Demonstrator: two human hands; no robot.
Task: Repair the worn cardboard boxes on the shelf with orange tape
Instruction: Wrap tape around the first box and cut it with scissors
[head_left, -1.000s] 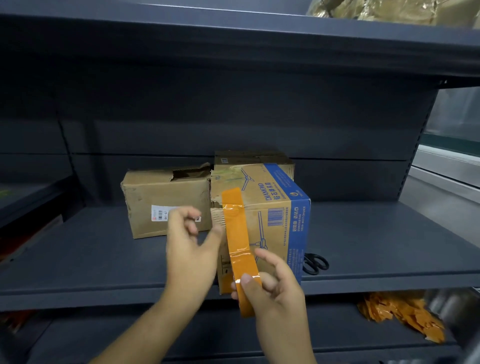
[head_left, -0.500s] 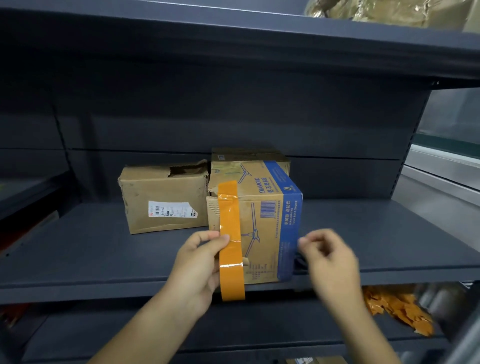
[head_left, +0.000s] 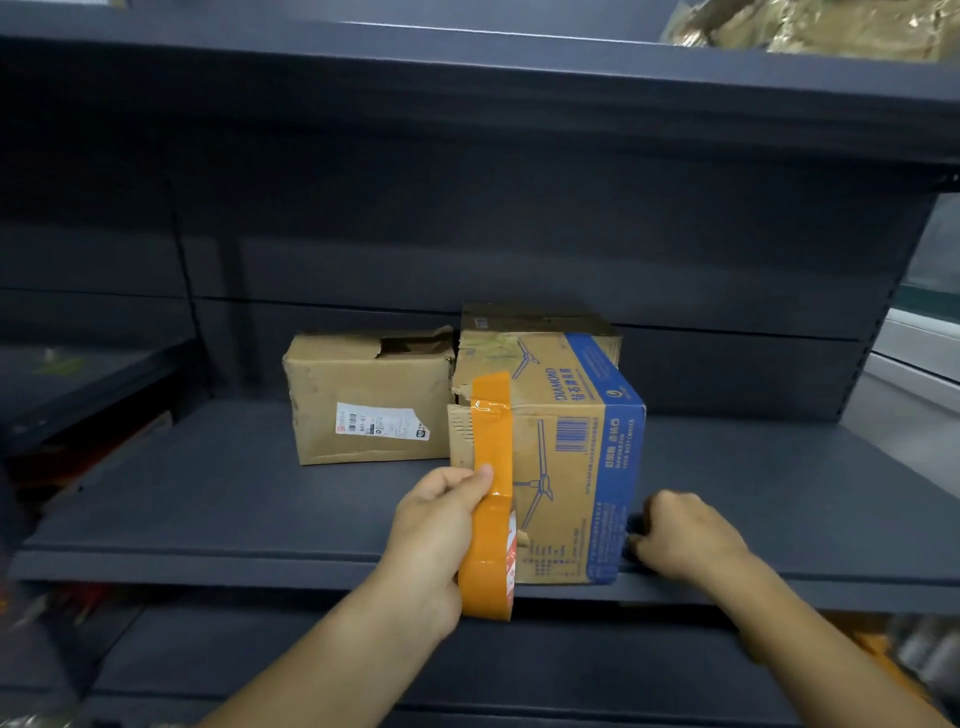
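The left hand (head_left: 436, 525) pinches the orange tape (head_left: 491, 499), which runs from the top near-left edge of the blue-sided box (head_left: 566, 467) down past the shelf (head_left: 218, 499) lip. The right hand (head_left: 680, 535), fingers curled, reaches behind the box's right near corner; whether it holds anything I cannot tell. A torn plain box (head_left: 369, 405) sits just left, with open shelf on both sides.

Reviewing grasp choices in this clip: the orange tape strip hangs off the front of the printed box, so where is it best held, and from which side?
Hold the orange tape strip at its loose lower length, from its left edge, as the left hand does. Its top is already stuck over the printed box corner; the bottom hangs free past the shelf edge. The right hand is beside the box.
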